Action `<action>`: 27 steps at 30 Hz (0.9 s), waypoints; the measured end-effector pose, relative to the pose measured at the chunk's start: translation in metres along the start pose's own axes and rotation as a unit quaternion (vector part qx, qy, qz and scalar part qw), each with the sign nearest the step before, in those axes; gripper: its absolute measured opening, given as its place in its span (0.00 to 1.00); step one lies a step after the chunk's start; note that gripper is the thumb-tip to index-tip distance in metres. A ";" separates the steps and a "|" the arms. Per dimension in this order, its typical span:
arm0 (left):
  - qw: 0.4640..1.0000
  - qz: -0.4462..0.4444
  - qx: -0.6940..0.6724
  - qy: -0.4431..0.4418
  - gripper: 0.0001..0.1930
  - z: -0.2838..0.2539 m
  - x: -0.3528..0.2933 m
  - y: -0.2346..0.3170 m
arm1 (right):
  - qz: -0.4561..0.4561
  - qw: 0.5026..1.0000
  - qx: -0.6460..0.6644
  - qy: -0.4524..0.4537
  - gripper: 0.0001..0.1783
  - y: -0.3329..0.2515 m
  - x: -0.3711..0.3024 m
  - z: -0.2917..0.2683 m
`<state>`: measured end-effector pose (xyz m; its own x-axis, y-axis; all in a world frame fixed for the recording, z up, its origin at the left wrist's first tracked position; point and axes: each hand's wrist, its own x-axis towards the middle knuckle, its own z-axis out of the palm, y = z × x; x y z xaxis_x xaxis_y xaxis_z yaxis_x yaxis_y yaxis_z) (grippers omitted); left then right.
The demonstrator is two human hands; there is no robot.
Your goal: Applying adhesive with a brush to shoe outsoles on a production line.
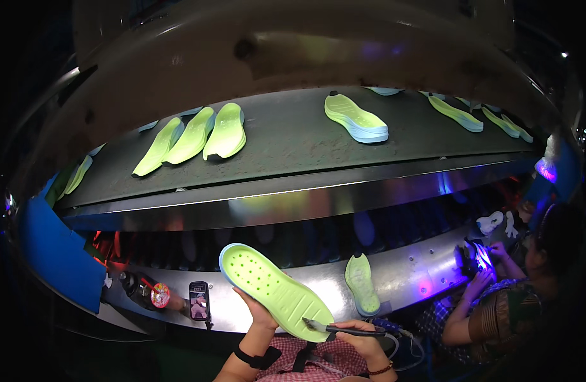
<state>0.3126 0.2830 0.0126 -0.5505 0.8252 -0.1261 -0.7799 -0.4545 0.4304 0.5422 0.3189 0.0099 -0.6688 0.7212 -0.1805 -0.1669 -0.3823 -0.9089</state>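
My left hand (260, 311) grips a yellow-green shoe sole (267, 284) with a pale blue rim, from its left side and underneath. The sole is tilted, its inner face up, with small holes toward the far end and cross grooves toward the near end. In my right hand (364, 344) is a dark-handled brush (353, 332), its bristles at the sole's near end. A thin tube or cord trails from the brush handle. Beyond my right hand, another yellow-green sole (361, 283) rests on the metal ledge (318, 280).
A dark conveyor belt (286, 146) runs across the back, carrying several soles like this sole (226, 132). On the ledge at left are a phone (199, 300), a cup with a red straw (160, 295) and a dark bottle (132, 285). A co-worker (496, 312) sits at right under violet light.
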 end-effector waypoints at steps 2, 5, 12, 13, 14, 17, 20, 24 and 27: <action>1.000 -0.001 -0.006 0.006 0.47 -0.005 0.002 -0.001 | -0.003 1.000 0.005 0.000 0.13 -0.001 -0.001 0.001; 1.000 -0.003 -0.013 0.013 0.47 -0.011 0.005 -0.002 | 0.010 1.000 0.013 0.007 0.12 -0.001 0.000 0.002; 1.000 0.007 -0.010 0.029 0.45 -0.012 0.009 -0.003 | -0.004 1.000 -0.016 -0.008 0.13 0.001 0.004 -0.002; 1.000 0.000 -0.009 0.025 0.45 -0.009 0.010 -0.003 | -0.009 0.999 -0.028 -0.015 0.13 0.000 0.004 -0.003; 1.000 0.005 -0.002 0.015 0.45 -0.006 0.009 -0.003 | -0.013 1.000 -0.027 -0.008 0.13 0.002 0.005 -0.003; 1.000 0.008 0.007 0.002 0.45 0.001 0.006 -0.002 | -0.012 1.000 -0.022 -0.002 0.13 0.005 0.006 -0.003; 1.000 -0.005 0.003 -0.007 0.44 -0.006 0.009 -0.005 | -0.013 0.999 -0.036 -0.003 0.13 0.005 0.007 -0.004; 1.000 0.014 0.016 0.020 0.43 -0.006 0.011 -0.008 | -0.028 1.000 -0.008 -0.007 0.13 0.017 0.007 -0.008; 0.999 0.015 0.030 0.024 0.42 -0.007 0.012 -0.009 | -0.038 0.999 0.006 -0.011 0.12 0.023 0.005 -0.010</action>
<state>0.3109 0.2945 0.0007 -0.5885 0.7935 -0.1548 -0.7439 -0.4565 0.4880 0.5417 0.3195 -0.0157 -0.6696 0.7356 -0.1025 -0.2263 -0.3335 -0.9152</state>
